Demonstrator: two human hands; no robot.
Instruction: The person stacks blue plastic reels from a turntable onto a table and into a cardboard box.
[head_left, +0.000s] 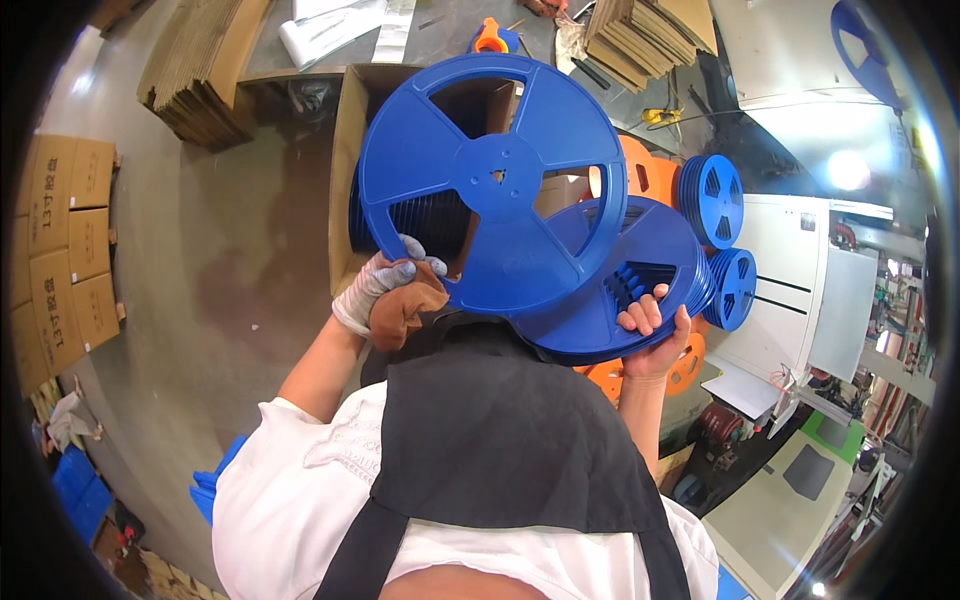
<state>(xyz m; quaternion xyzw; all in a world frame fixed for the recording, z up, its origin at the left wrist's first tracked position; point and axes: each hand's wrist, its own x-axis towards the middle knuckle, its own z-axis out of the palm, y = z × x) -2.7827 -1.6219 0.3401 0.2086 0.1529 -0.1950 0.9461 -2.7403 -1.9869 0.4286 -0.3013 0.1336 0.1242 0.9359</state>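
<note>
A large blue plastic reel [515, 190] with wide cutouts is raised in front of me. My left hand [368, 292], in a pale glove with greyed fingertips, is closed at its lower-left rim. That hand also grips a brown cloth [408, 312], bunched against the rim. To the right and partly behind the raised reel, a stack of similar blue reels [585, 318] is tilted toward me. My bare right hand [655, 338] grips the stack at its right side, fingers curled into a cutout and thumb at the outer edge.
An open cardboard box [346, 190] behind the raised reel holds dark reels [425, 232]. Smaller blue reel stacks [722, 200] and orange reels [652, 172] are to the right. Flattened cardboard [200, 75] and a grey worktable [440, 42] lie beyond; sealed cartons [62, 290] line the left.
</note>
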